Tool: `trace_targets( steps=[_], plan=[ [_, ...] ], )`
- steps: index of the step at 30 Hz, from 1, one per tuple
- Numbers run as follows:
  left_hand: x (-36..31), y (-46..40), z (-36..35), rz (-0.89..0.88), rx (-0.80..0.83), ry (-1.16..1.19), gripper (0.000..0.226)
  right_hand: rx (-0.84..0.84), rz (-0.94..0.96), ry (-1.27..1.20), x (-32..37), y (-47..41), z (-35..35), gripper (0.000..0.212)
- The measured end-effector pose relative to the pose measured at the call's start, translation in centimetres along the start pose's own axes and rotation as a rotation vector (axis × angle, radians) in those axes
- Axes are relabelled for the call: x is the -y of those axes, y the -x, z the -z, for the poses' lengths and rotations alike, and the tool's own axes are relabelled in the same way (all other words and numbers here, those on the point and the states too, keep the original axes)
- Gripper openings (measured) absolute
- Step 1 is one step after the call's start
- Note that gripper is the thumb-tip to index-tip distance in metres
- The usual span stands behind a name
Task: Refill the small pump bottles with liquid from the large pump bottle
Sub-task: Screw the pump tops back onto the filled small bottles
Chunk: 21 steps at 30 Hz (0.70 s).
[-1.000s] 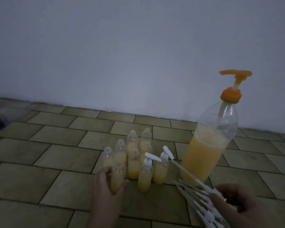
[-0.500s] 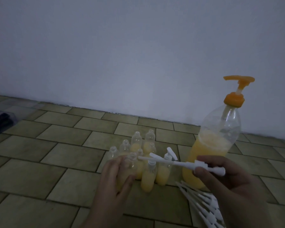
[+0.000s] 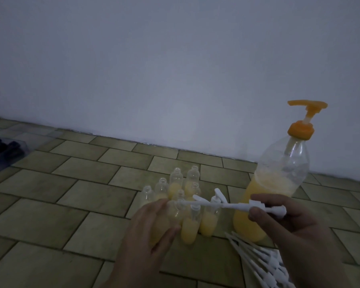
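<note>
A large clear bottle (image 3: 279, 183) with an orange pump stands at the right, about half full of yellow liquid. Several small clear bottles (image 3: 176, 181) holding yellow liquid stand clustered on the tiled floor; two at the front carry white pump tops. My left hand (image 3: 152, 229) grips one small uncapped bottle (image 3: 175, 213), lifted and tilted. My right hand (image 3: 287, 223) pinches a white pump top (image 3: 243, 206) held sideways, its long dip tube reaching to that bottle's mouth.
Several loose white pump tops (image 3: 264, 262) lie in a pile on the floor at the lower right. A clear box with dark items (image 3: 2, 148) sits at the far left. A plain wall runs along the back of the floor.
My right hand picked a white pump top from the pile and brought it left, tube first. My left hand lifted and tilted a small bottle toward it.
</note>
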State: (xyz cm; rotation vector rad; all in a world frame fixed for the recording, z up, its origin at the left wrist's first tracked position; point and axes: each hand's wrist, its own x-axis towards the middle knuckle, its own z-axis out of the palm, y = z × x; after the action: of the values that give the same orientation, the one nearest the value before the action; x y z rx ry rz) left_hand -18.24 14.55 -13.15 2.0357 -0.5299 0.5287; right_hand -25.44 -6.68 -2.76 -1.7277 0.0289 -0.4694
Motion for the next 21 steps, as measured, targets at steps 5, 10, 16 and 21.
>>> trace_targets(
  steps=[5,10,16,21],
  plan=[
    [-1.1,-0.7,0.5,0.006,0.136,0.12,0.05,0.208,0.022,0.048,1.7,-2.1,-0.6,0.027],
    [-3.3,-1.0,0.3,0.138,0.26,0.552,0.046,0.301,-0.012,0.073,1.5,-3.2,-3.9,0.041],
    [-4.5,-1.5,0.5,0.385,0.252,0.942,0.067,0.315,-0.145,-0.344,0.8,-3.9,-4.7,0.042],
    [-5.6,-1.6,0.6,0.419,0.296,0.989,0.063,0.263,-0.122,-0.294,0.1,-4.0,-5.2,0.034]
  ],
)
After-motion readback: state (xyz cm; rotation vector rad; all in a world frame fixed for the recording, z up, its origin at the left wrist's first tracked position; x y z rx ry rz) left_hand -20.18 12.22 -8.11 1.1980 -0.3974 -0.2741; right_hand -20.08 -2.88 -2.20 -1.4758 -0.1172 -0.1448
